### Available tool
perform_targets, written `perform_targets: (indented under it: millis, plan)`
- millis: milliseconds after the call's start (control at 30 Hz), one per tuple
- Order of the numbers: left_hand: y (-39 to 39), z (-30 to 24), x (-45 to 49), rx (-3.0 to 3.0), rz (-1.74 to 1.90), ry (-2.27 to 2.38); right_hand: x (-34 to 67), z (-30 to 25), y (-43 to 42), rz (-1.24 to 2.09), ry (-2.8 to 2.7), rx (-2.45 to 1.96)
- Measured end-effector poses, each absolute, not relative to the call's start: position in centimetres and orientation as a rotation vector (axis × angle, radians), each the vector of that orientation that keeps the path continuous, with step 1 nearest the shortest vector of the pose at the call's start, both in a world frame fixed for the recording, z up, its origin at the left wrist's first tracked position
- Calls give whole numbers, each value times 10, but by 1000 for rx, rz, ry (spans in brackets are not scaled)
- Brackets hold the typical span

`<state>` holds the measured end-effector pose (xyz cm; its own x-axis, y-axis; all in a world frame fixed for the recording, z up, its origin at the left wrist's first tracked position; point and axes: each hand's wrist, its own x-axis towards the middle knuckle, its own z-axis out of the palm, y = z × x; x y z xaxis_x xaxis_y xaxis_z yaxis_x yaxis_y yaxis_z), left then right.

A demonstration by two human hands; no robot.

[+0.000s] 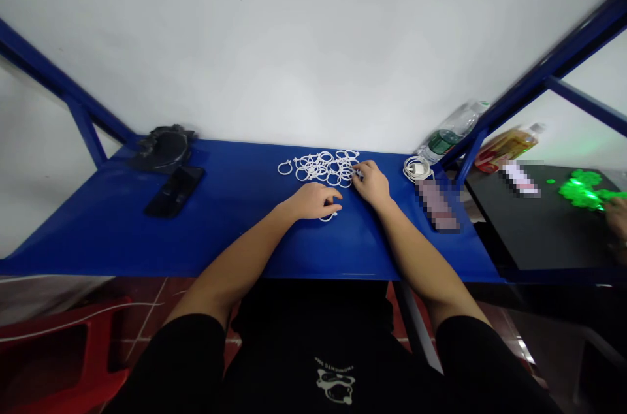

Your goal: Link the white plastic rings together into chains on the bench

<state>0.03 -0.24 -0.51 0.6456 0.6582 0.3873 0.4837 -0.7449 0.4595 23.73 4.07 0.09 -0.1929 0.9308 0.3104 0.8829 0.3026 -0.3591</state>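
Thin white rings (318,169), each with a small nub, lie in a loose overlapping pile on the blue table (235,224) near the wall. A single white ring (285,168) sits at the pile's left edge. My left hand (313,200) is just in front of the pile, palm down, thumb and forefinger apart. Partly under it is another white ring (328,217). At the pile's right side my right hand (372,184) has its fingertips closed on a white ring, mostly hidden by the fingers.
A black phone (175,192) and a dark plastic bag (164,147) are on the left. To the right are a coiled white cable (416,170), a blurred-out phone (438,205) and a bottle (448,133). Another person's hand (617,215) touches glowing green pieces (582,191).
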Motion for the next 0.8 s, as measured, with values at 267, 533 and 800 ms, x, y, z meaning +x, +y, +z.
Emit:
perform_targets:
  millis: [267, 533, 800]
  plan:
    - [6, -9, -5, 2535, 941, 1023, 236, 4, 41, 132, -2121, -1714]
    - [8, -11, -6, 2558, 935, 1020, 235, 6, 40, 129, -2117, -1775]
    - [9, -12, -7, 2559, 955, 1031, 237, 1, 45, 230, -1954, -1516]
